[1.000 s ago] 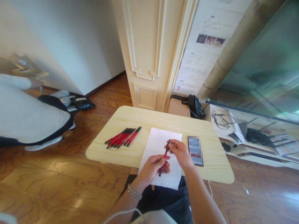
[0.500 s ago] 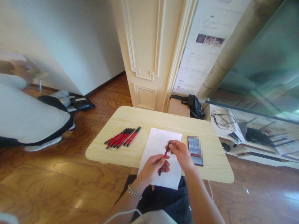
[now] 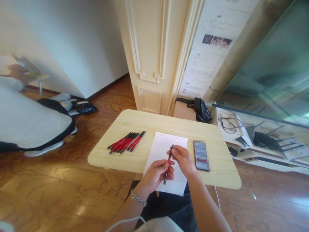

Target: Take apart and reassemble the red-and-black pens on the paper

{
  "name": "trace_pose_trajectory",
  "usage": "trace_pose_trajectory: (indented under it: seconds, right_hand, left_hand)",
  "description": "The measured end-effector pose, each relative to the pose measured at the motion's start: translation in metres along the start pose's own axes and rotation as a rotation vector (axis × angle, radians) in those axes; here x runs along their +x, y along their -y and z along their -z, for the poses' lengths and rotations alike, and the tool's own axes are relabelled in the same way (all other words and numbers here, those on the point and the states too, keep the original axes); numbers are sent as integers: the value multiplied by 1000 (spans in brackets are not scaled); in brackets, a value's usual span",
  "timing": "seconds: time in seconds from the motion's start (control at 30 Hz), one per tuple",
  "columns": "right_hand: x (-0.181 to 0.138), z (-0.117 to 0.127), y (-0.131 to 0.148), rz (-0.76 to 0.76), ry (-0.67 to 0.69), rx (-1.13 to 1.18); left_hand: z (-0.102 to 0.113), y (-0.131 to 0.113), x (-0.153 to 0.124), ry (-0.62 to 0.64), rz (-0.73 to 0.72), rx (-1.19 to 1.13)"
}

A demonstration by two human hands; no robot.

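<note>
Both my hands hold one red-and-black pen (image 3: 168,162) above a white sheet of paper (image 3: 162,149) on a small light wooden table (image 3: 135,120). My left hand (image 3: 155,174) grips the pen's lower part, fingers curled round it. My right hand (image 3: 183,158) pinches the pen's upper black end. The pen stands nearly upright, tilted slightly right at the top. A row of several red-and-black pens (image 3: 126,142) lies on the table to the left of the paper.
A phone (image 3: 201,155) lies right of the paper. Another person in white and black (image 3: 29,120) sits on the wooden floor at left. A black bag (image 3: 201,110) rests behind the table, and a low glass-fronted shelf with cables (image 3: 241,132) stands at right.
My hands and the pen have shifted slightly left over the paper, and the pen now stands a bit more upright. The pens on the table have not moved.
</note>
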State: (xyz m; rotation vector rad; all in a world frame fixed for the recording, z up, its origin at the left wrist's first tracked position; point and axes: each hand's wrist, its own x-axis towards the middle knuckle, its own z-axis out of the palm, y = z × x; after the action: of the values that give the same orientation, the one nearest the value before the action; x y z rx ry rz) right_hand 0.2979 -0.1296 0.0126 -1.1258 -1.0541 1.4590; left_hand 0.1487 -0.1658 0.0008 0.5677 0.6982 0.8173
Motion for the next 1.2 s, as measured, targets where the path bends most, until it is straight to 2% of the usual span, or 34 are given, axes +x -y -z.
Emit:
trace_pose_trajectory:
  seconds: [0.23, 0.37, 0.47, 0.57, 0.67, 0.8, 1.03, 1.2]
  right_hand:
    - [3, -11, -13, 26, -102, -78]
    - [3, -20, -26, -22, -190, -150]
    - [2, -23, -31, -73, -230, -152]
    - [0, -22, -25, -47, -176, -107]
    - [-1, -19, -12, -29, -104, 38]
    - [3, -15, -7, -31, -92, 121]
    - [4, -15, -22, 14, -203, 22]
    - [0, -14, -14, -37, -99, 146]
  left_hand:
    - [-2, 7, 7, -247, -108, 158]
    - [1, 14, 13, -316, -214, 250]
    - [4, 16, 15, -308, -239, 292]
    - [5, 13, 13, -272, -166, 260]
    - [4, 8, 9, -246, -104, 229]
    - [2, 5, 6, -191, -75, 197]
    - [4, 11, 11, -243, -150, 247]
    - [2, 5, 9, -223, -89, 252]
